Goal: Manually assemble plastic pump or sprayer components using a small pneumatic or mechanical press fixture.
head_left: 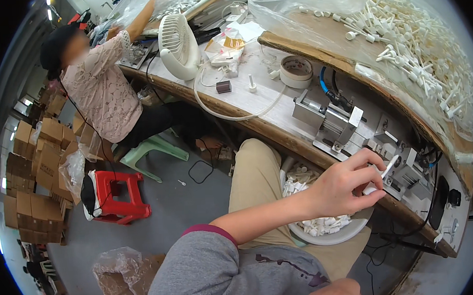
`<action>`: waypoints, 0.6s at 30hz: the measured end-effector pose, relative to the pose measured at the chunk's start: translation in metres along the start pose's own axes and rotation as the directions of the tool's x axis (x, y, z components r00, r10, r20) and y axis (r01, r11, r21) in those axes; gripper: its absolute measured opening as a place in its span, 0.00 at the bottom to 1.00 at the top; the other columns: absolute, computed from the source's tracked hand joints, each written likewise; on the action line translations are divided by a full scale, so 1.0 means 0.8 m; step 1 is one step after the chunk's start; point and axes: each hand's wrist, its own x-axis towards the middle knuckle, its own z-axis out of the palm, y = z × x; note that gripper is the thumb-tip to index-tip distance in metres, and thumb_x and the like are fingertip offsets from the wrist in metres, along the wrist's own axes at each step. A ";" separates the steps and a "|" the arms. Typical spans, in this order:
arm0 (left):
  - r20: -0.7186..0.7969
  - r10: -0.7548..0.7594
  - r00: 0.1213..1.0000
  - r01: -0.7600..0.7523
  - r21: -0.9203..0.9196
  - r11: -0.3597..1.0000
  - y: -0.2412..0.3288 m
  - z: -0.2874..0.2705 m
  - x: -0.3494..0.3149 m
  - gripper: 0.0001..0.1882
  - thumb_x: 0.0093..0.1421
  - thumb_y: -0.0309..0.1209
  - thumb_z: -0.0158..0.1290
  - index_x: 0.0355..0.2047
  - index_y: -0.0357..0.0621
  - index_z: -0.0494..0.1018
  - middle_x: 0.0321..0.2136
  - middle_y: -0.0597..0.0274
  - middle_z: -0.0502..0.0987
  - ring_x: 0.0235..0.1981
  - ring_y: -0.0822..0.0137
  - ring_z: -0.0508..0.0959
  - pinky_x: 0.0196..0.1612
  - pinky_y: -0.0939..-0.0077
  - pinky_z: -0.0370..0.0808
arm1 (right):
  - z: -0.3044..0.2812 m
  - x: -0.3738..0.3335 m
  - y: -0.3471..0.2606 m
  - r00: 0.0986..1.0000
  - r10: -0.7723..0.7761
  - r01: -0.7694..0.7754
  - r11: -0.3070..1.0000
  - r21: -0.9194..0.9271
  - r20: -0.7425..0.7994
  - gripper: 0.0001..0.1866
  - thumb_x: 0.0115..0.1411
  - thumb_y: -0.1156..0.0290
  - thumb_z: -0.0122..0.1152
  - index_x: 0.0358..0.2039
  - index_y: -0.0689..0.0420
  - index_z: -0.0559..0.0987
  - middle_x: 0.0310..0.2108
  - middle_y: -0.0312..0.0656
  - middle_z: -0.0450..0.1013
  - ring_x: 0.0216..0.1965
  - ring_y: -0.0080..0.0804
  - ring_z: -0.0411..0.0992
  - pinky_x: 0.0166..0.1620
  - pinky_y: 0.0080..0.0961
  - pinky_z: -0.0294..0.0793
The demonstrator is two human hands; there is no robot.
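My left hand [354,182] reaches across my lap to the bench edge, fingers closed in a pinch on a small white plastic capped stick [391,166]. The stick's slim end points up and away; its wider white end shows between my fingertips. Just beyond the hand stands a metal clamping fixture [405,171] with blocks and a slide. Below my wrist, a white tub [357,228] on my lap holds many white plastic parts [324,224]. Of my right arm only a bare part shows at the lower edge; the right hand is out of view.
A cardboard sheet [345,60] bears a heap of white capped sticks [427,52] in clear plastic. A tape roll [296,71], a white fan [177,47] and a pneumatic cylinder [338,124] are on the bench. Another person sits at left, behind a red stool [122,196].
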 end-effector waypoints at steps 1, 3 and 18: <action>0.003 0.007 1.000 -0.007 -0.012 1.000 0.000 0.001 0.000 0.06 0.56 0.24 0.64 0.29 0.39 0.76 0.45 0.60 0.74 0.26 0.76 0.76 0.28 0.81 0.76 | 0.001 -0.001 -0.001 1.000 -0.006 0.006 1.000 0.003 0.002 0.21 0.51 0.59 0.76 0.42 0.58 0.82 0.43 0.46 0.78 0.42 0.46 0.77 0.44 0.35 0.77; 0.008 0.015 1.000 -0.015 0.019 1.000 0.000 -0.001 -0.003 0.06 0.57 0.25 0.64 0.29 0.39 0.76 0.45 0.60 0.74 0.26 0.76 0.76 0.29 0.81 0.76 | 0.007 -0.001 -0.003 1.000 -0.019 0.019 1.000 0.006 0.018 0.22 0.51 0.58 0.76 0.42 0.58 0.82 0.43 0.46 0.78 0.42 0.47 0.77 0.44 0.36 0.77; 0.052 -0.009 0.999 0.007 0.034 0.999 0.001 -0.003 -0.032 0.06 0.57 0.25 0.64 0.30 0.39 0.77 0.48 0.58 0.74 0.25 0.77 0.74 0.29 0.82 0.75 | 0.038 -0.005 -0.002 0.990 -0.127 0.128 0.992 -0.021 0.064 0.29 0.50 0.53 0.77 0.46 0.59 0.81 0.47 0.48 0.76 0.44 0.50 0.76 0.45 0.39 0.76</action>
